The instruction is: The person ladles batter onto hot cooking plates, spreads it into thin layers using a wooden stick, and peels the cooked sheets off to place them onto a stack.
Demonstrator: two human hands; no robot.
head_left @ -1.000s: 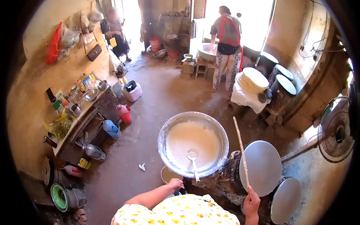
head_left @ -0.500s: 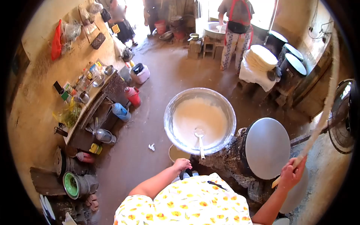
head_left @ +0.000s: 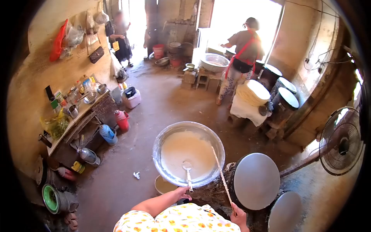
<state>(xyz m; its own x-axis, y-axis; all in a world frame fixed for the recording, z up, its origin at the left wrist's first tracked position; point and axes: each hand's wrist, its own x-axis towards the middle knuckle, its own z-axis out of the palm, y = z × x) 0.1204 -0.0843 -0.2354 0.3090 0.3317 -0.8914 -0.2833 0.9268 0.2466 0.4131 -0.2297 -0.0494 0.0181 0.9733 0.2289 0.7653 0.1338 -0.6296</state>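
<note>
A large metal basin (head_left: 158,170) of pale batter (head_left: 185,149) stands in front of me. A ladle (head_left: 189,178) rests in it, its bowl in the batter and its handle over the near rim. My left hand (head_left: 181,193) is at the end of that handle, thumb and fingers apart; whether it touches is hard to tell. My right hand (head_left: 239,216) is closed round the lower end of a long pale stick (head_left: 222,174), whose far end reaches over the basin's right side. Right of the stick lies a round flat griddle (head_left: 257,181).
A second griddle (head_left: 285,212) lies nearer me. A fan (head_left: 340,141) stands at the right. Beneath the basin is a bucket (head_left: 164,185). Thermoses (head_left: 108,134) stand by the left cabinet. A co-worker (head_left: 243,50) is near stacked flatbreads (head_left: 253,92); another person (head_left: 123,38) stands by the doorway.
The stick has swung down from the far right to the basin's right side, with my right hand moving inward. My left hand has opened and reached to the ladle's handle. My view has tilted up.
</note>
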